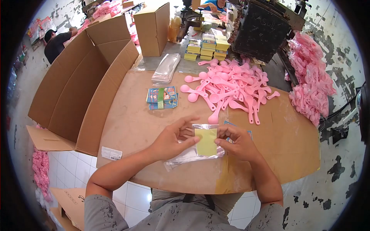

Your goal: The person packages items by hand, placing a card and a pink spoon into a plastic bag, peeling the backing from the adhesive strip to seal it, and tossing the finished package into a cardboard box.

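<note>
Between my hands, low over the near side of the table, is a small clear plastic bag (205,126) with a pale yellow card (206,143) that appears to be inside it. My left hand (175,139) pinches the left edge, thumb in front. At the right edge my right hand (239,143) grips it between thumb and fingers. More clear plastic bags (178,158) lie flat underneath. Part of a blue printed card (230,123) shows behind my right hand, which hides the rest. Farther off is a heap of pink plastic scoops (231,86).
A banded bundle of blue cards (162,98) and a stack of clear bags (166,68) lie left of the scoops. Yellow card stacks (208,46) stand behind. An open carton (83,84) borders the left; bagged pink scoops (311,73) hang right. Two other people work farther back.
</note>
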A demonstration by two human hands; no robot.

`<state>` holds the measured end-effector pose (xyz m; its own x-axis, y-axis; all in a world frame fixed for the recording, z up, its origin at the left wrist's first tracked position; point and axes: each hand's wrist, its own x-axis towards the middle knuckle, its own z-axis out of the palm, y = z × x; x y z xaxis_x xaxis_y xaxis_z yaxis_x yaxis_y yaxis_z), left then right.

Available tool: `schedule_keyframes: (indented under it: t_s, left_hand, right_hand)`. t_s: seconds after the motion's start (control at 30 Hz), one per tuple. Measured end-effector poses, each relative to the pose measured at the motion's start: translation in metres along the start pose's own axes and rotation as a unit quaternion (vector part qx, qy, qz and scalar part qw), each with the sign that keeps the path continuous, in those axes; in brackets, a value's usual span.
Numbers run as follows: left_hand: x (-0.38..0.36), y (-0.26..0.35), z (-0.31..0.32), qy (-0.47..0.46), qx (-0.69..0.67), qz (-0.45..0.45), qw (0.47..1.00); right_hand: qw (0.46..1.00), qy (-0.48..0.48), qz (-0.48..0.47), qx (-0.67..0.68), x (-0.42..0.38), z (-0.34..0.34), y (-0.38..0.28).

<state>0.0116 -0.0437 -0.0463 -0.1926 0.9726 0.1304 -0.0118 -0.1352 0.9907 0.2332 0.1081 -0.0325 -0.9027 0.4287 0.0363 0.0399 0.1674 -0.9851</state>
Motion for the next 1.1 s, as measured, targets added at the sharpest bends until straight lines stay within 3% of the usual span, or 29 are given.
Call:
schedule_keyframes:
  t_s: [0.1,0.2,0.23,0.27,0.3,0.37,0.43,0.47,0.5,0.53,0.63,0.7,0.77,0.87,1.0,1.1]
  left_hand:
    - [0.001,-0.020,-0.017,-0.147,-0.034,-0.077,0.985]
    - [0.000,0.011,-0.037,-0.052,-0.007,-0.070,0.996]
    - [0.006,0.019,-0.037,0.128,-0.042,0.030,0.990]
    - [0.012,0.029,-0.037,0.302,-0.075,0.129,0.942]
    - [0.017,0.056,-0.040,0.289,-0.254,0.195,0.902]
    - [0.023,0.049,-0.047,0.295,-0.237,0.233,0.896]
    - [0.021,0.016,-0.049,0.228,-0.007,0.123,0.966]
    - [0.018,0.000,-0.047,0.188,0.108,0.064,0.974]
    - [0.016,-0.005,-0.041,0.118,0.205,0.075,0.969]
    - [0.015,-0.009,-0.033,0.045,0.300,0.086,0.949]
    - [0.012,-0.012,-0.015,-0.019,0.470,0.113,0.875]
    - [0.014,-0.022,-0.017,-0.015,0.441,0.137,0.887]
    - [0.015,-0.025,-0.019,-0.024,0.425,0.149,0.892]
    - [0.012,-0.024,-0.016,-0.005,0.259,0.080,0.963]
    - [0.013,-0.011,-0.016,0.000,0.250,0.003,0.968]
    - [0.012,-0.016,-0.016,-0.004,0.253,0.021,0.967]
  right_hand:
    - [0.999,0.019,-0.026,0.034,-0.003,-0.002,-0.005]
    - [0.997,0.071,-0.027,-0.024,-0.004,-0.022,-0.008]
    - [0.992,0.088,-0.027,-0.082,-0.005,-0.036,-0.010]
    - [0.984,0.105,-0.027,-0.138,-0.008,-0.049,-0.012]
    - [0.978,0.130,-0.015,-0.160,-0.012,-0.058,-0.012]
    - [0.963,0.176,0.006,-0.202,-0.016,-0.072,-0.012]
    - [0.937,0.129,0.000,-0.325,-0.021,-0.084,-0.013]
    - [0.910,0.097,-0.021,-0.402,-0.026,-0.091,-0.009]
    - [0.876,0.065,-0.041,-0.475,-0.028,-0.094,-0.007]
    - [0.883,0.051,-0.030,-0.466,-0.029,-0.094,-0.006]
    - [0.909,0.036,0.013,-0.415,-0.030,-0.095,-0.003]
    - [0.932,0.056,0.054,-0.353,-0.028,-0.094,0.000]
    - [0.934,0.075,0.024,-0.348,-0.026,-0.095,0.002]
    - [0.938,0.093,0.012,-0.334,-0.024,-0.089,-0.008]
    - [0.968,0.138,0.010,-0.208,-0.019,-0.058,-0.022]
    - [0.957,0.116,-0.013,-0.265,-0.016,-0.046,-0.022]
